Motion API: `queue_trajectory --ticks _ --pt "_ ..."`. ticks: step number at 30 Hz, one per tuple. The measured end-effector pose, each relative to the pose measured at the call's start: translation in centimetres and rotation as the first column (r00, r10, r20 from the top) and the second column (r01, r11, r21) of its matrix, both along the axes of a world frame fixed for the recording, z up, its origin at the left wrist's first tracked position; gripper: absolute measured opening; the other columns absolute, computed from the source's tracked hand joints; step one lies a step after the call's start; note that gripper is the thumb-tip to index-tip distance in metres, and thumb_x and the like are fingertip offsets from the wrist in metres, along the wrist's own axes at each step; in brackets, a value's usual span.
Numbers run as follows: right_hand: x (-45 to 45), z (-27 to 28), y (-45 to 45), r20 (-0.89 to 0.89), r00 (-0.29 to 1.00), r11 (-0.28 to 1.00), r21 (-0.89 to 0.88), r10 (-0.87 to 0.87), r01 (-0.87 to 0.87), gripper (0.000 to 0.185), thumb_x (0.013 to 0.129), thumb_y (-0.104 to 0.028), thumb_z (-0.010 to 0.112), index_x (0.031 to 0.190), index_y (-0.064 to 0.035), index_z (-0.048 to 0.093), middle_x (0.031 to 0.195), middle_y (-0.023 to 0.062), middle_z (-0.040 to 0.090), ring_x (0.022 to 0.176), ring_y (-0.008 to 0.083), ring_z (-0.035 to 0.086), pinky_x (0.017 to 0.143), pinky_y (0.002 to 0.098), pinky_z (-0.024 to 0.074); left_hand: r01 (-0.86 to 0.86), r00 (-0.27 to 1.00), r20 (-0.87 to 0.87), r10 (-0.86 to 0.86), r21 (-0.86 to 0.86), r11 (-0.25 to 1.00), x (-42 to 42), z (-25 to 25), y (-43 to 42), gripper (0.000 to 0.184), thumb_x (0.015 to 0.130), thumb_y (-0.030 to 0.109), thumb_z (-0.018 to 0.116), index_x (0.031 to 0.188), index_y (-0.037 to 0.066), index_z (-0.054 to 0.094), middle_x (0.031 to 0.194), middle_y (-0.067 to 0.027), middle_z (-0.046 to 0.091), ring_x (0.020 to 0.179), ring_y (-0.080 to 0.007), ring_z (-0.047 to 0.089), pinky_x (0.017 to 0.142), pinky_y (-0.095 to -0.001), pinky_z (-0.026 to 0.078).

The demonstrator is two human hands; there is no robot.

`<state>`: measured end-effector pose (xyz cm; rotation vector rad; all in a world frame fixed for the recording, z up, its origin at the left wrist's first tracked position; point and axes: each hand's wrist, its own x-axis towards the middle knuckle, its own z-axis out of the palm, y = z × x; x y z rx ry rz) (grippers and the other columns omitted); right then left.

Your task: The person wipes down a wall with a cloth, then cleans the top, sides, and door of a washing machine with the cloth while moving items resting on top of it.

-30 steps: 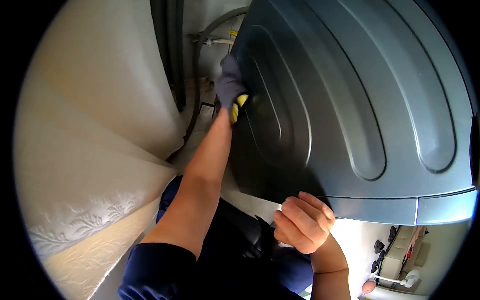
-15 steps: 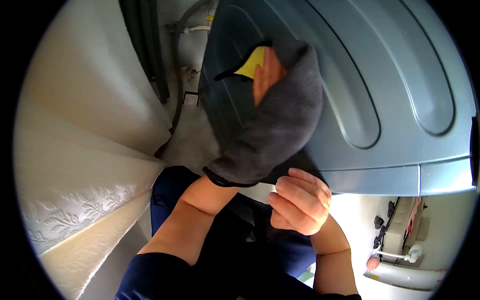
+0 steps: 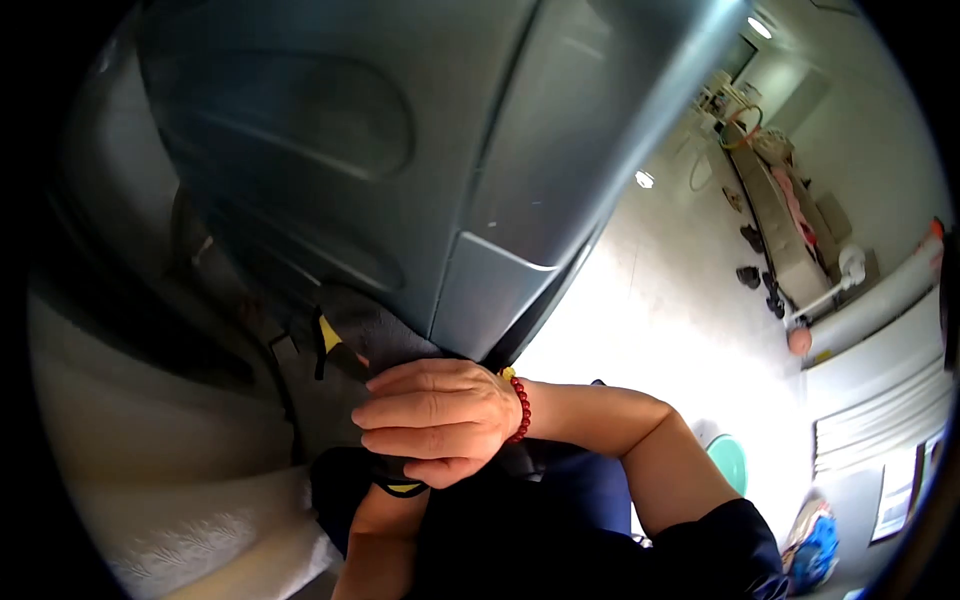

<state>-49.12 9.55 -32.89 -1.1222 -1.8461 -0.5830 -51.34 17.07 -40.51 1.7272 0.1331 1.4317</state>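
Note:
A dark grey cloth [image 3: 375,322] with a yellow inner face and black edging is wrapped about my left hand [image 3: 362,360] and wrist, beside the lower part of a large grey-blue metal appliance [image 3: 450,100]. Only a sliver of that hand shows, and its fingers are hidden. My right hand [image 3: 435,415], with a red bead bracelet [image 3: 522,408] at the wrist, lies across the cloth over my left forearm. Its fingers are close together and curve round the wrapped arm. A bit of yellow lining [image 3: 403,488] shows below it.
Pale patterned fabric [image 3: 180,540] hangs at lower left, near a dark narrow gap beside the appliance. Across the bright floor [image 3: 660,290] stand a sofa [image 3: 790,230] and several dark shoes [image 3: 750,275]. A green basin [image 3: 728,462] is at the right.
The view has swung right. My right hand has moved from beside the cloth onto it, over my left forearm. The left hand's fingers, visible before in the cloth, are now mostly covered.

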Motion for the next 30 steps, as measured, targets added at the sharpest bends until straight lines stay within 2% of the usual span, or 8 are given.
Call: queue_trajectory --ticks 8,14,18,21,24,26,28,30 --pt "-1.3 1.1 0.2 0.095 0.989 0.993 0.007 -0.117 0.117 0.028 0.088 -0.024 0.063 0.102 -0.0012 0.07 0.115 0.0135 0.066 0.097 0.0249 0.067 0.095 0.0404 0.0522 -0.083 0.996 0.034 0.078 0.189 0.978 -0.4 2.6 -0.4 0.078 0.097 0.054 0.047 0.148 -0.002 0.033 0.151 -0.0256 0.033 0.14 -0.04 0.032 0.114 -0.0515 0.024" --pt "-1.6 6.1 -3.5 0.074 0.98 0.949 0.274 -0.184 0.157 0.024 0.086 -0.023 0.068 0.096 -0.0027 0.073 0.11 0.0133 0.068 0.097 0.0247 0.067 0.096 0.0404 0.0512 -0.118 0.993 0.05 0.109 0.262 0.958 -0.4 4.1 -1.0 0.082 0.095 0.058 0.047 0.148 -0.003 0.032 0.151 -0.027 0.032 0.14 -0.0419 0.031 0.114 -0.0531 0.023" --pt "-0.5 4.7 -4.4 0.105 0.876 0.861 0.27 -0.471 0.43 0.032 0.082 -0.03 0.073 0.102 -0.0049 0.075 0.116 0.0107 0.066 0.107 0.0243 0.063 0.105 0.0437 0.0441 -0.117 0.993 0.06 0.104 0.289 0.95 0.3 4.3 -0.7 0.085 0.094 0.06 0.047 0.148 -0.004 0.032 0.152 -0.0279 0.031 0.141 -0.0431 0.03 0.113 -0.0542 0.023" --pt "-3.2 4.5 -6.2 0.004 0.8 0.796 0.093 -0.601 0.598 0.036 0.08 -0.032 0.075 0.105 -0.0071 0.074 0.121 0.0101 0.063 0.11 0.0244 0.062 0.109 0.046 0.0392 -0.118 0.992 0.068 0.103 0.298 0.947 0.8 5.2 -0.8 0.088 0.094 0.062 0.047 0.148 -0.005 0.032 0.152 -0.0286 0.031 0.141 -0.044 0.029 0.113 -0.055 0.023" --pt "-5.2 3.8 -8.5 0.009 0.609 0.605 -0.115 -0.793 0.788 0.04 0.078 -0.033 0.077 0.111 -0.0114 0.074 0.125 0.0106 0.061 0.111 0.0257 0.061 0.111 0.0474 0.0362 -0.11 0.993 0.065 0.095 0.312 0.944 0.7 5.4 -1.2 0.09 0.093 0.064 0.047 0.148 -0.005 0.032 0.152 -0.0293 0.03 0.141 -0.0449 0.029 0.113 -0.0558 0.023" --pt "-5.0 3.1 -9.0 -0.047 0.532 0.533 -0.143 -0.845 0.834 0.049 0.078 -0.017 0.073 0.126 -0.0216 0.066 0.128 0.008 0.058 0.113 0.0235 0.057 0.105 0.0436 0.0407 -0.108 0.994 0.064 0.092 0.324 0.94 0.5 5.4 -1.1 0.092 0.093 0.066 0.047 0.148 -0.006 0.032 0.152 -0.0297 0.029 0.141 -0.0455 0.028 0.113 -0.0564 0.022" --pt "-5.5 2.6 -9.6 -0.006 0.469 0.458 -0.228 -0.883 0.859 0.05 0.074 -0.016 0.081 0.122 -0.0184 0.069 0.109 0.0098 0.054 0.088 0.023 0.058 0.086 0.041 0.0489 -0.092 0.991 0.128 0.049 0.349 0.933 0.4 4.8 -0.5 0.086 0.095 0.06 0.048 0.147 -0.008 0.032 0.149 -0.0284 0.033 0.138 -0.0396 0.034 0.113 -0.0504 0.027" --pt "-5.1 1.2 -9.4 -0.184 0.582 0.609 -0.316 -0.792 0.728 0.047 0.075 -0.01 0.079 0.121 -0.0166 0.069 0.105 0.0087 0.052 0.083 0.0205 0.057 0.074 0.035 0.0522 -0.101 0.983 0.178 0.042 0.335 0.937 1.2 4.2 -0.6 0.084 0.096 0.055 0.05 0.146 -0.009 0.031 0.148 -0.0272 0.035 0.137 -0.0362 0.036 0.113 -0.0468 0.029"
